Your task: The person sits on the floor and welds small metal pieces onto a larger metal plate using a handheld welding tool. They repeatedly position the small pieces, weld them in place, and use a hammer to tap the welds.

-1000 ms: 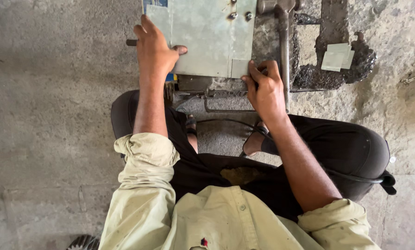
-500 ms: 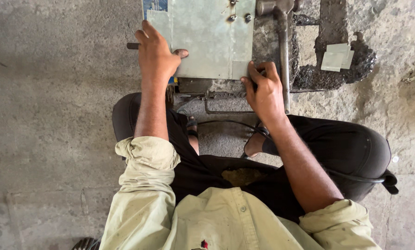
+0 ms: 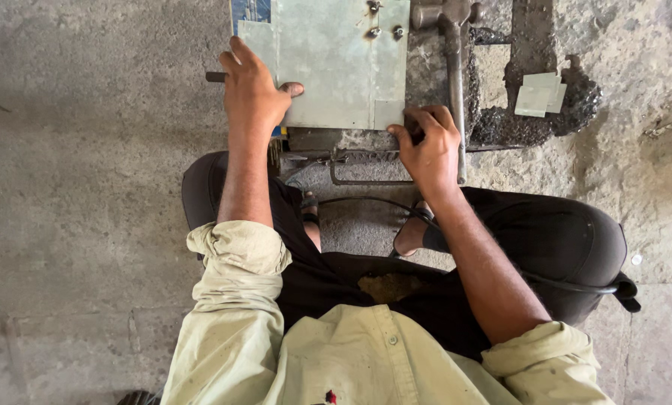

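A flat grey metal sheet (image 3: 336,60) with a few bolts near its top lies on a dark, grimy machine base (image 3: 373,142) on the floor in front of me. My left hand (image 3: 252,94) rests on the sheet's left edge, thumb on top and fingers spread over the side. My right hand (image 3: 428,146) is closed around the sheet's lower right corner, next to a long metal lever (image 3: 453,82) that runs down the sheet's right side. I squat with both knees apart around the machine.
Two small pale metal pieces (image 3: 538,94) lie on a dark greasy block at the right. A thin rod (image 3: 216,76) sticks out left of the sheet. A bent wire (image 3: 358,180) and a black cable (image 3: 366,201) lie between my feet. Rough concrete floor surrounds everything.
Both hands stay on the sheet in almost the same places. My right hand has shifted slightly on the lower right corner.
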